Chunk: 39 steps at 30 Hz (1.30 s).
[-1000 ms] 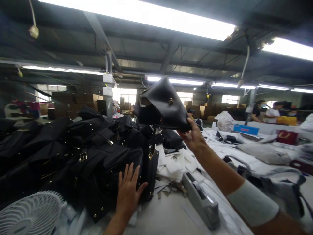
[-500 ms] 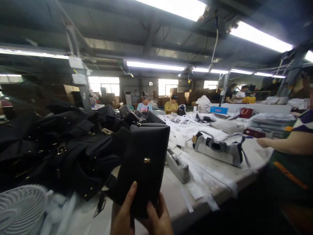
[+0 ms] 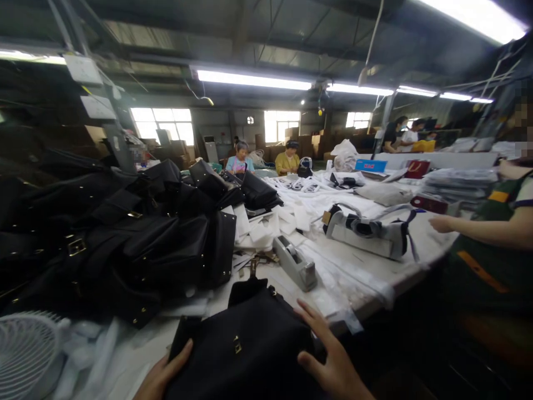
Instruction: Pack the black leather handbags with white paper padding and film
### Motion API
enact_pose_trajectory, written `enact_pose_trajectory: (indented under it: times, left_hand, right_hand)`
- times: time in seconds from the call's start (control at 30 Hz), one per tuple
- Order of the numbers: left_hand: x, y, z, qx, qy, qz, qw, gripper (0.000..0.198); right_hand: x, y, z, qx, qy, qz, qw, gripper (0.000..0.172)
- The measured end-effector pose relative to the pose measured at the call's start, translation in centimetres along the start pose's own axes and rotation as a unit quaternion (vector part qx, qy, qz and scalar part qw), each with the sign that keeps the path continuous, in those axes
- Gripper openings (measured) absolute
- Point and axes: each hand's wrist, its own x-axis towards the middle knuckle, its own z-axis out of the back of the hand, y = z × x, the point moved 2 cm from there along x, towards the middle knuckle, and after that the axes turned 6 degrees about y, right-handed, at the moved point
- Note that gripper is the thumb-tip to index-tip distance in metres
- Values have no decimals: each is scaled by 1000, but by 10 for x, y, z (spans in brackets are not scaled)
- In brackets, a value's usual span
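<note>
A black leather handbag (image 3: 245, 347) with a small gold clasp lies flat at the near edge of the white table (image 3: 291, 300), right in front of me. My left hand (image 3: 160, 378) grips its left side, thumb on top. My right hand (image 3: 333, 364) holds its right side, with the index finger stretched along the top and the thumb pressed on the leather. A strap with a buckle sticks up from the bag's far end.
A big heap of black bags (image 3: 112, 233) fills the table's left. A white fan (image 3: 25, 355) sits at the lower left. A grey tape dispenser (image 3: 295, 264) and white paper wrappings (image 3: 266, 228) lie beyond. Another person's arm (image 3: 478, 230) reaches in from the right; more workers sit far back.
The bag went from raised in my right hand over the pile, to upright in both hands, to lying flat at the table's near edge. My view turned right and dropped.
</note>
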Motion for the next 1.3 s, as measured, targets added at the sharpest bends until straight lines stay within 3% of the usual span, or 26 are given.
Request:
enact_pose_trajectory:
  times: [0.07,0.13,0.2,0.27,0.33,0.43,0.5,0.57,0.63,0.73,0.87,1.07,1.17,1.3]
  left_hand:
    - [10,-4,-7,33,-25,0,999,55]
    - [19,-9,-5,145,-95,-76,982,52]
    - [20,-12,1,258,-147,-161,941,56]
    - [12,-10,7,359,-161,-238,888,60]
    - [-3,-6,8,481,-125,-333,802,61]
    - [-27,6,-6,657,-45,-479,581,83]
    - [-34,13,-20,725,-47,-512,457,93]
    - [-33,15,-34,765,-70,-501,398,91]
    - [-27,13,-45,784,-79,-475,392,95]
    - [-14,8,-55,784,-54,-445,430,101]
    - [4,8,-54,768,-23,-442,463,87]
    - [33,29,-39,748,-11,-476,463,71]
    - [46,40,-33,742,-12,-485,462,68]
    - [55,49,-25,765,0,-483,427,72]
  right_hand:
    - [6,7,2,-32,48,1,998,70]
    - [14,9,4,-66,45,-12,997,68]
    - [20,8,6,-115,26,-25,993,64]
    - [24,12,10,-175,12,-8,984,62]
    - [28,22,12,-245,32,57,967,65]
    - [37,43,8,-335,144,175,915,78]
    - [47,54,2,-361,226,210,880,85]
    - [59,59,-2,-365,286,212,861,94]
    - [71,59,-5,-361,323,202,851,102]
    - [86,54,-6,-365,352,191,841,109]
    - [96,43,-11,-380,351,191,834,98]
    - [100,13,-25,-417,321,220,821,61]
    - [96,-7,-34,-432,298,235,818,54]
    - [86,-25,-40,-446,252,245,823,54]
